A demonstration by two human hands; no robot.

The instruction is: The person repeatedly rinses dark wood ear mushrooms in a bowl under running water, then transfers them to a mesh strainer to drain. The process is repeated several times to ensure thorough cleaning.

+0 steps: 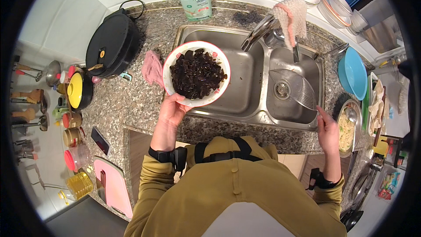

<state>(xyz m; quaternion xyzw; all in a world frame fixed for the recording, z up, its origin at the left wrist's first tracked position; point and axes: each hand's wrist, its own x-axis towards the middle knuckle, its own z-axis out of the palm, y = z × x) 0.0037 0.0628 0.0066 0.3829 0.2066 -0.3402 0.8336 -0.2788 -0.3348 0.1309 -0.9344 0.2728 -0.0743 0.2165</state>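
My left hand (pixel 171 113) grips the near rim of a white bowl (pixel 167 81) with a red edge, thumb over the rim. Dark, wet wood ear mushrooms (pixel 196 73) fill it, and it is held over the left side of the sink. On the right, my right hand (pixel 327 129) has its fingers closed at the near right end of a slotted metal strainer (pixel 302 91). The strainer is tilted over the drain of the smaller right basin (pixel 280 112). How the fingers hold its end is partly hidden.
The faucet (pixel 262 30), draped with a pinkish cloth (pixel 291 19), stands behind the basins. A pink rag (pixel 152 69), a black electric pan (pixel 112 46) and a green detergent bottle (pixel 194 0) are on the counter. To the right are a blue basin (pixel 353 73) and a noodle bowl (pixel 346 134).
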